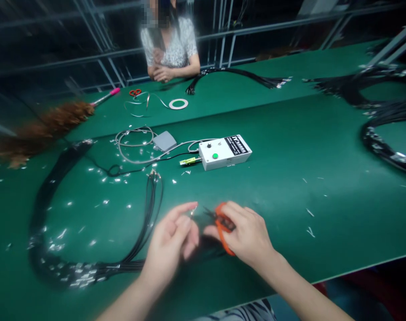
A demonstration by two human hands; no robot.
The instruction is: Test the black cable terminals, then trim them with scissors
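My left hand point(169, 238) pinches the thin bright end of a cable point(192, 211) between thumb and forefinger; most of that cable is hidden by the hand. In my right hand point(251, 232) is a pair of scissors point(221, 217) with orange handles, its dark blades slightly apart and pointing at the cable end without visibly touching it. A curved bundle of black cables point(44, 200) lies at the left and runs under my left wrist. Several loose cables point(151, 196) with metal tips bend away from it.
Behind my hands sits a white box point(223, 154) with a green button, beside a grey pedal point(165, 141). Cut scraps point(310, 212) litter the green table point(290, 147). More cable bundles point(377, 133) lie right, a feather duster point(55, 122) left. Opposite sits a person point(172, 49), hands together.
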